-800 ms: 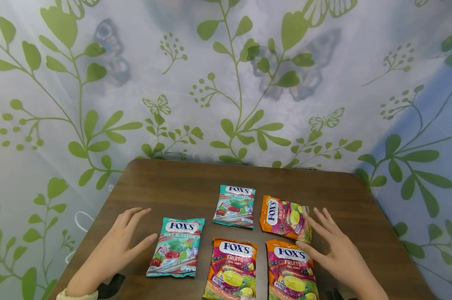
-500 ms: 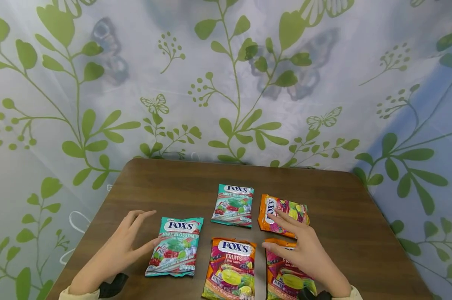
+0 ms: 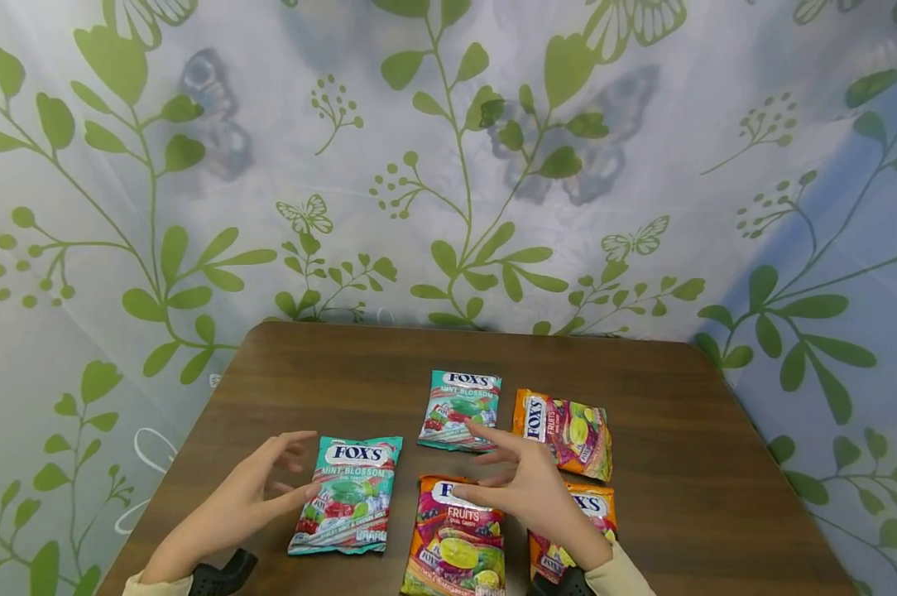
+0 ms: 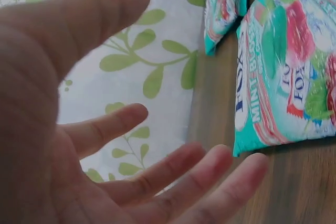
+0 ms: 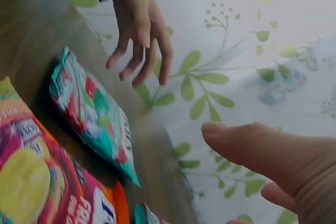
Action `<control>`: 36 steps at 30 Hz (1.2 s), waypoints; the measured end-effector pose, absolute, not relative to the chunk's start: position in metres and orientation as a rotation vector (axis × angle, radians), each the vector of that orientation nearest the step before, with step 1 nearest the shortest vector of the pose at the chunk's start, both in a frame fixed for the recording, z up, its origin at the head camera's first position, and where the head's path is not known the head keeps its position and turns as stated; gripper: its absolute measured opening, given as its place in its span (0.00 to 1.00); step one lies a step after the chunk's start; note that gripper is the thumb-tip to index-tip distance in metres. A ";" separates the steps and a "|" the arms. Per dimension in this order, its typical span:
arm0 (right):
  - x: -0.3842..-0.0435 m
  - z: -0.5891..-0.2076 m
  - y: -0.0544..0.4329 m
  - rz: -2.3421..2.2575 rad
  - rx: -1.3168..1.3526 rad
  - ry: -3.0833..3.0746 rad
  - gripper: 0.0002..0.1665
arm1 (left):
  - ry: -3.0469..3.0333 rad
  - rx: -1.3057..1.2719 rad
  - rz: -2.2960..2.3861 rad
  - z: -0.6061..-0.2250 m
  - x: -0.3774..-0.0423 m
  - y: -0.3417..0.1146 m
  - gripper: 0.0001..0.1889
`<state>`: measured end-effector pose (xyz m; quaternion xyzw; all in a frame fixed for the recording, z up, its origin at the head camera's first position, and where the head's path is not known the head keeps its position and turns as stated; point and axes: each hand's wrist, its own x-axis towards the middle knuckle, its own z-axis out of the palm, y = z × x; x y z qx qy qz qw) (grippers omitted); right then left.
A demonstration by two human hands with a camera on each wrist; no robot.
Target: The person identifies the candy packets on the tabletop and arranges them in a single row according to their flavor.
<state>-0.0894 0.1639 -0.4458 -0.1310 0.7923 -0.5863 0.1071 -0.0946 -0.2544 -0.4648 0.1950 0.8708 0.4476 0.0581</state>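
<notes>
My left hand (image 3: pixel 251 494) hovers at the left side of a teal mint candy bag (image 3: pixel 347 497), its thumb near the bag's edge and its fingers loosely bent. In the left wrist view the fingers are spread, with a gap between them and that bag. My right hand (image 3: pixel 526 488), also holding nothing, hangs above the middle orange fruit candy bag (image 3: pixel 456 550). It partly covers a second fruit candy bag (image 3: pixel 601 501) on the right. Farther back lie a smaller-looking mint candy bag (image 3: pixel 459 406) and a fruit candy bag turned sideways (image 3: pixel 575 434).
All the bags lie flat on a brown wooden table (image 3: pixel 344 364) with rounded far corners. A leaf-patterned curtain (image 3: pixel 389 165) hangs behind and around it. A white cord (image 3: pixel 146 447) loops beside the table's left edge.
My right hand has moved left, from beside the right-hand fruit bags to above the middle one. My left hand has shifted slightly, its fingers bending a little more. The bags stay in place.
</notes>
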 end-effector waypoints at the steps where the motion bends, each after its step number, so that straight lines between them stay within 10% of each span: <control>1: -0.090 -0.447 0.159 -1.740 -0.384 2.302 0.44 | 2.621 0.581 1.367 -0.465 -0.095 -0.255 0.35; 36: -0.096 -0.497 0.040 -1.624 -0.329 2.242 0.47 | 2.358 0.480 1.334 -0.506 -0.098 -0.255 0.32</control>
